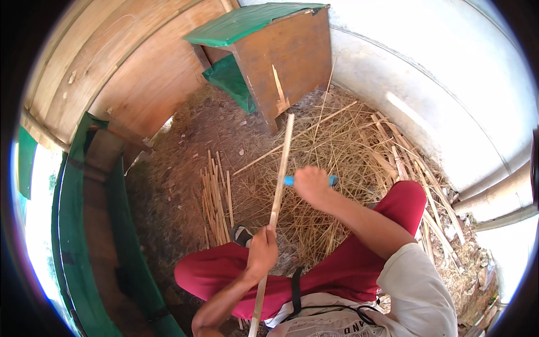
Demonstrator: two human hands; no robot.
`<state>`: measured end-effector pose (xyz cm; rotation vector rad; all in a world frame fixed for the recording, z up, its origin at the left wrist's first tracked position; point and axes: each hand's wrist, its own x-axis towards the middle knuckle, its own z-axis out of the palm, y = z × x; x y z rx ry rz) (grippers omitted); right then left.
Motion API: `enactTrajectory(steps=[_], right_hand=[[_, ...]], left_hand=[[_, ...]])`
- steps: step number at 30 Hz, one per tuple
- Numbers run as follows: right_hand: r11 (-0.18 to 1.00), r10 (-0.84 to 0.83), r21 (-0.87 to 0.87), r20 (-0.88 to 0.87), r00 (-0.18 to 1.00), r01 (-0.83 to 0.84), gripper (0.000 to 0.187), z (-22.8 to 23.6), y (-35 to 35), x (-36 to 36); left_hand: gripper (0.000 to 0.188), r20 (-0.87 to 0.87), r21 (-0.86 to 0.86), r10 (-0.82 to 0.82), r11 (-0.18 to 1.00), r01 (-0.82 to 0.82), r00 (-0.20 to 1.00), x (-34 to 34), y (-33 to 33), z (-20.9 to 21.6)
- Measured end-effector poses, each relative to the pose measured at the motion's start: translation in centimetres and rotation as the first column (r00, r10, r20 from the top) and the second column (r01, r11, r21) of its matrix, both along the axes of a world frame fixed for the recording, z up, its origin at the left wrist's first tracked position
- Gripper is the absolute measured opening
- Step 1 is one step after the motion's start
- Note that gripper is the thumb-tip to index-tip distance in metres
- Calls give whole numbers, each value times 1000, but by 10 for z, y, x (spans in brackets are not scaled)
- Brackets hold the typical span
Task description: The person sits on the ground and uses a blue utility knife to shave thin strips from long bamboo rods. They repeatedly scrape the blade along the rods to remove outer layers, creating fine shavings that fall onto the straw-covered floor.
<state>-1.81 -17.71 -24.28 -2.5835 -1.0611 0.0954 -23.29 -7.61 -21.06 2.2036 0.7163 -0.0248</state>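
Observation:
My left hand [262, 251] is closed round a long, pale bamboo strip [282, 157], which slants up and away from me between my legs. In my right hand [312, 184] is a blue-handled tool [289, 180], with blue showing on both sides of the fist. One end of it lies right beside the strip, above my left hand; whether it touches cannot be told. No blade can be made out. The fingers of the right hand are wrapped round the handle.
Thin shavings [314, 224] cover the ground before me. A bundle of split strips [213, 194] lies to the left, longer pieces [415, 163] to the right. A wooden cabinet with a green top [292, 59] stands at the back; a green-covered bench [73, 241] runs along the left.

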Motion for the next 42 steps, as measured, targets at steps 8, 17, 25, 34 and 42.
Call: enactTrajectory(steps=[8,17,25,34,42], right_hand=[[995,-71,-67,-35,997,69,14,-2,3,25],[960,-277,-25,15,961,278,16,-28,-15,73],[891,-429,-201,-88,899,406,14,-55,-43,100],[687,-290,-726,-258,922,13,24,-68,-48,93],[950,-260,-256,-327,909,180,31,7,-29,63]], left_hand=[[34,7,-85,-5,996,5,1000,-23,0,9],[33,-92,-180,-13,984,-4,996,-71,-14,34],[37,-155,-192,-101,979,71,983,-113,-4,36],[27,-95,-109,52,992,-62,994,-95,14,45],[28,87,48,14,999,-18,996,-61,16,40]])
